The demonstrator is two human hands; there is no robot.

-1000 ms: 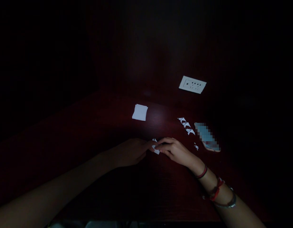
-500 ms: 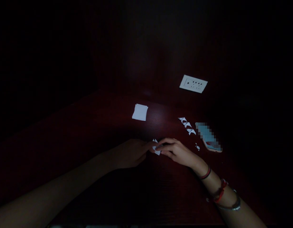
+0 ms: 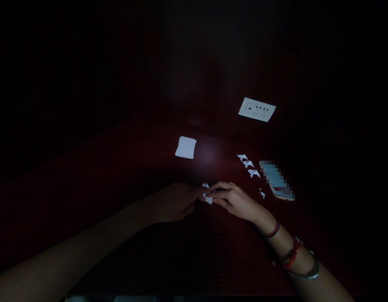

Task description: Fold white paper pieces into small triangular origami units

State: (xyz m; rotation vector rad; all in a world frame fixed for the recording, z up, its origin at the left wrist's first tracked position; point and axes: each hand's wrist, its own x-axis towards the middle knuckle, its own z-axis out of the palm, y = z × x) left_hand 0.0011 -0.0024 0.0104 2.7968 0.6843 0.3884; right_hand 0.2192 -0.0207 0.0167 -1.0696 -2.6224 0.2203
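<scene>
A small piece of folded white paper (image 3: pixel 208 200) lies on the dark red table, partly covered by my fingers. My left hand (image 3: pixel 178 202), in shadow, reaches in from the left and grips the paper's left side with the fingertips. From the right, my right hand (image 3: pixel 234 201) has its thumb and fingers closed on the same paper. Two small points of the paper stick out beyond the fingertips. To the right, three small folded paper figures (image 3: pixel 247 164) lie in a slanting row. A stack of white paper squares (image 3: pixel 185 147) lies farther back.
A phone (image 3: pixel 277 180) with a blurred-out screen lies right of the paper figures. Tiny white paper scraps (image 3: pixel 262 193) are scattered near it. A white wall socket (image 3: pixel 257 110) sits on the dark wall behind. Surroundings are very dim.
Both hands stay on the folded paper with hardly any visible movement. The whole view has shifted very slightly.
</scene>
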